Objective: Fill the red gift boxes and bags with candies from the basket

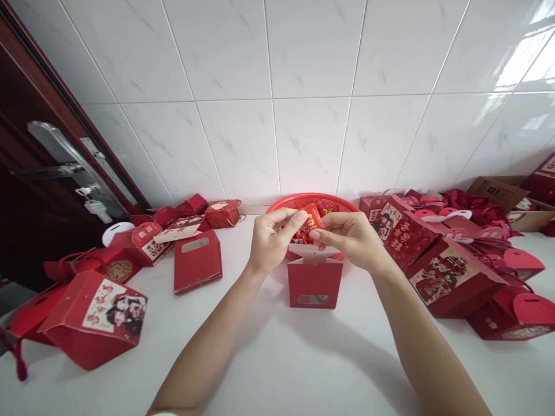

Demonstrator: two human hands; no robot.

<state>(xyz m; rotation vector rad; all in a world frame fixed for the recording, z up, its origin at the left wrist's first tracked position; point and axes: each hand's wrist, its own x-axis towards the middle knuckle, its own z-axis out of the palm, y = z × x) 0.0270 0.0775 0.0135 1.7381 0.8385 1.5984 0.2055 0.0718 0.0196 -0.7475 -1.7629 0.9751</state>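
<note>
Between my two hands is a small red packet with gold lettering, likely a wrapped sweet. My left hand pinches its left side between thumb and fingers. On its right side, the fingers of my right hand are closed on it too. Just below, a red paper gift box stands upright on the white table, its top open and a small clear window low on its front. Behind it sits a red plastic basket with several red-wrapped pieces inside, partly hidden by my hands.
Several decorated red gift boxes crowd the right side. More boxes stand at the left, near a flat red box. A cardboard carton is at far right. A tiled wall closes off the back, beside a door handle.
</note>
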